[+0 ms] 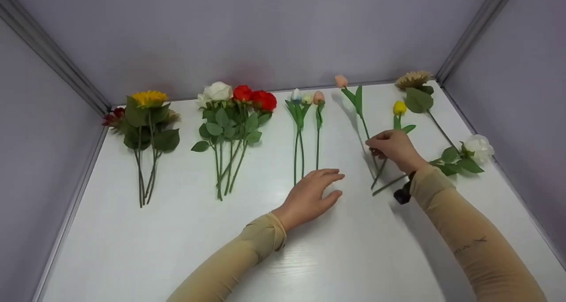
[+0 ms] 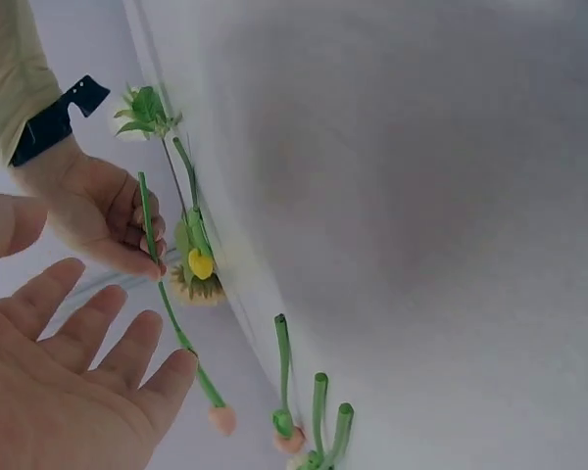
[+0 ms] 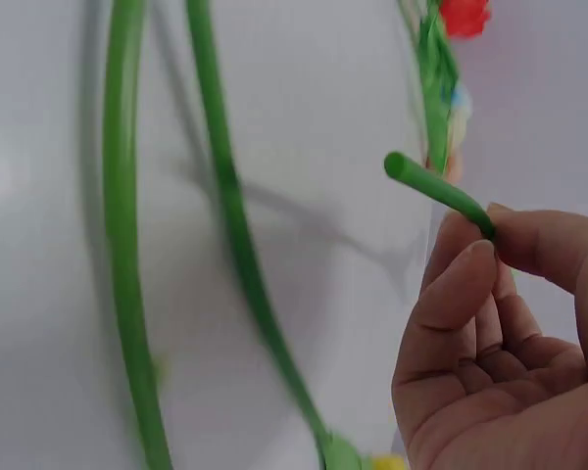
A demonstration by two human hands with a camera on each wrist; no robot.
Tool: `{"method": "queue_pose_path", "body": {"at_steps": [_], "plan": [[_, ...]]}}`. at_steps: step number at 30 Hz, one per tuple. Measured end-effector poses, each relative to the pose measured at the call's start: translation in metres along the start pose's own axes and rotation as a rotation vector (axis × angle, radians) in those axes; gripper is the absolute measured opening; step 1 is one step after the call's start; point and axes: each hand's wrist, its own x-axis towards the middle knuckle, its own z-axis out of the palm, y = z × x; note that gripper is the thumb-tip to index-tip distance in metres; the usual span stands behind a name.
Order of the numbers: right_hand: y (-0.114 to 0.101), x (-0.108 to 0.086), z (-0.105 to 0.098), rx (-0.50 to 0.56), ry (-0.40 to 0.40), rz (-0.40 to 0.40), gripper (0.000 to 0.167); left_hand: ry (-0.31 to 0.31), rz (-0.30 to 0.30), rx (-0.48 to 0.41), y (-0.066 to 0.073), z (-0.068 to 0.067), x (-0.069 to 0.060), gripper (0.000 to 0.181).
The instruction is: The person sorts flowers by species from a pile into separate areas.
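Observation:
My right hand (image 1: 393, 147) pinches the green stem of a peach tulip (image 1: 341, 81) between thumb and fingers. Its stem (image 3: 436, 186) is raised off the table, the cut end pointing free in the right wrist view. My left hand (image 1: 311, 196) is held with fingers spread and grips nothing; in the head view it covers the lower stem end of another peach tulip (image 1: 318, 97). Beside that one lie a blue-and-white tulip (image 1: 296, 95) and a pale yellow tulip (image 1: 307, 99). A yellow tulip (image 1: 399, 108) lies under and beyond my right hand.
A white rose (image 1: 477, 149) and a beige flower (image 1: 413, 79) lie at the right. White (image 1: 218, 91) and red roses (image 1: 264, 101) are grouped left of the tulips. A sunflower (image 1: 150, 98) and a dark red flower (image 1: 115, 117) lie far left. Grey walls enclose the white table (image 1: 132, 249).

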Motion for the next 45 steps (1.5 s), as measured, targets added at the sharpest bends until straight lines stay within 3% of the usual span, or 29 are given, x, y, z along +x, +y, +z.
{"method": "queue_pose_path", "body": {"at_steps": [8, 11, 14, 19, 24, 35, 45], "plan": [[-0.004, -0.037, 0.074, 0.216, -0.118, -0.046, 0.041, 0.185, -0.377, -0.624, -0.030, -0.027, 0.010, 0.037], [-0.004, -0.056, 0.106, 0.265, -0.141, -0.078, 0.033, 0.252, -0.471, -0.851, -0.042, -0.032, 0.011, 0.041], [-0.002, -0.070, 0.132, 0.281, -0.159, -0.116, 0.027, 0.302, -0.522, -0.979, -0.050, -0.033, 0.009, 0.045], [-0.001, -0.080, 0.157, 0.269, -0.151, -0.161, 0.022, 0.342, -0.541, -1.008, -0.055, -0.031, 0.006, 0.038], [-0.003, -0.080, 0.166, 0.268, -0.150, -0.183, 0.019, 0.368, -0.552, -1.057, -0.055, -0.031, 0.005, 0.031], [-0.009, -0.075, 0.168, 0.353, -0.140, -0.135, 0.028, 0.313, -0.546, -1.036, -0.054, -0.036, 0.006, 0.032], [-0.014, -0.070, 0.163, 0.355, -0.117, -0.140, 0.024, 0.265, -0.486, -0.968, -0.051, -0.036, 0.010, 0.037]]}}
